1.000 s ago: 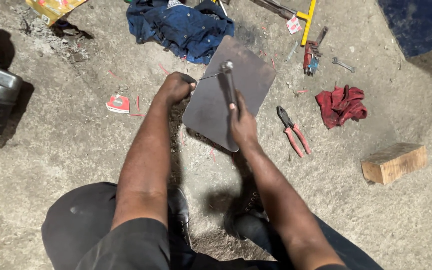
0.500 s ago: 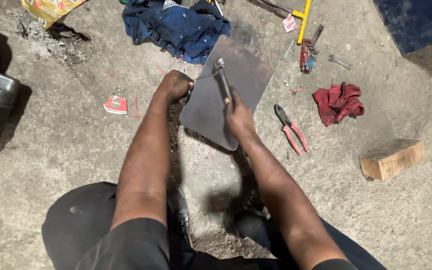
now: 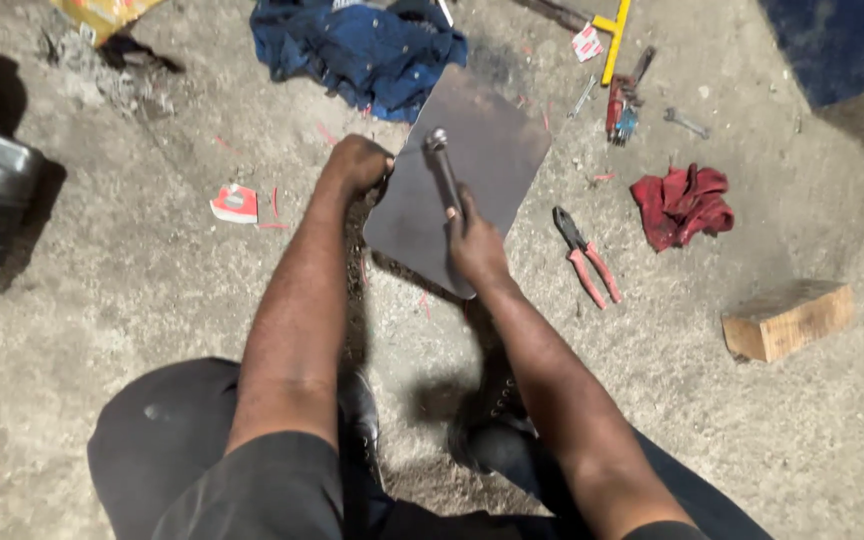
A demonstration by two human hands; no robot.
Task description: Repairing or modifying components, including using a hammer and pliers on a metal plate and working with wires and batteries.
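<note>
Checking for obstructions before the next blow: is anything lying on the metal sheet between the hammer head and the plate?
Nothing visible does. The right hand holds the hammer over the metal sheet, whose surface shows bare. The left hand grips the sheet's left edge, off to the side. The pliers lie on the floor beside it.
</note>
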